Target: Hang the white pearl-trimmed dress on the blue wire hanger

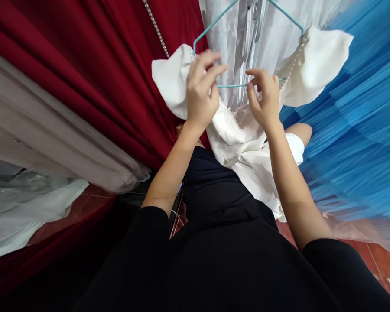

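Cloth garment (smooth, nearly matt).

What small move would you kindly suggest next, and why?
Perhaps the left hand could gently settle the white shoulder cloth beside it, since the beaded neckline dips below the teal hanger, and the right hand is at its lower bar.

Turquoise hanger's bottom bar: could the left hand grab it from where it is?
Likely yes: the left hand is close by the bottom bar, whose bare stretch toward the right hand has nothing visibly covering it.
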{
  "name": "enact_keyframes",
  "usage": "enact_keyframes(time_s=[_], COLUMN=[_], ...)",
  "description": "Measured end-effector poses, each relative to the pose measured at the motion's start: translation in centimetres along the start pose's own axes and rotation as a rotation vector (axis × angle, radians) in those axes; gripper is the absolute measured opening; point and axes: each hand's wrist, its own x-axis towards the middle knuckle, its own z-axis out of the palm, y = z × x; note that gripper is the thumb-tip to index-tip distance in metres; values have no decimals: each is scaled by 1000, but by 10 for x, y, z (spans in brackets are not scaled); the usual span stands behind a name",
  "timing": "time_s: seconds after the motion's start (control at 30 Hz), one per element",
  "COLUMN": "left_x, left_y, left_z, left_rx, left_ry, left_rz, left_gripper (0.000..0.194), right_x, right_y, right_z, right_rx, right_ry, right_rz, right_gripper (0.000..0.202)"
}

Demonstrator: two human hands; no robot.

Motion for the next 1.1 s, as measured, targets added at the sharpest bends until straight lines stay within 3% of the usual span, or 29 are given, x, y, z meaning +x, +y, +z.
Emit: enact_keyframes(time_s=[0.07, 0.13, 0.27, 0.37, 0.43, 0.5, 0.57, 0.67, 0.8, 0.87, 0.93, 1.0, 1.1], left_x=[8, 22, 58, 68, 58, 38, 12, -23, -32, -19, -1, 15, 26], left_y=[-18, -42, -79, -88, -92, -94, -95, -82, -30, -2, 18, 24, 13], left_z=[-1, -3, -22, -53, -76, -92, -97, -84, -55, -46, -42, -38, -30], left_rx=[74, 81, 102, 182, 263, 340, 350, 239, 42, 13, 16, 9, -16], left_ry=[188, 252, 125, 38, -30, -114, -244, -477, -649, -586, -457, -360, -426], left_rz=[33, 46, 24, 7, -119, -282, -383, -340, 64, 224, 245, 157, 35], left_gripper=[47, 50, 29, 35, 39, 30, 16, 13, 20, 22, 24, 37, 48], right_x=[-3, -6, -7, -2, 2, 5, 7, 8, 7, 6, 3, 1, 5], right_y=[-3, -10, -14, -4, 5, 11, 13, 12, 7, 5, 3, 0, 4], right_z=[1, 2, 0, -3, -4, -3, 2, 10, 13, 9, 2, -5, -14], right_rx=[-14, -55, -53, -40, -39, -18, 27, 87, 98, 87, 74, 36, -52], right_ry=[26, 31, 39, 47, 67, 80, 78, 75, 107, 112, 103, 77, 139], right_rz=[11, 10, -80, -169, -192, -191, -195, -228, -219, -205, -215, -239, -293], right_gripper=[40, 38, 28, 21, 18, 20, 24, 30, 33, 30, 27, 27, 27])
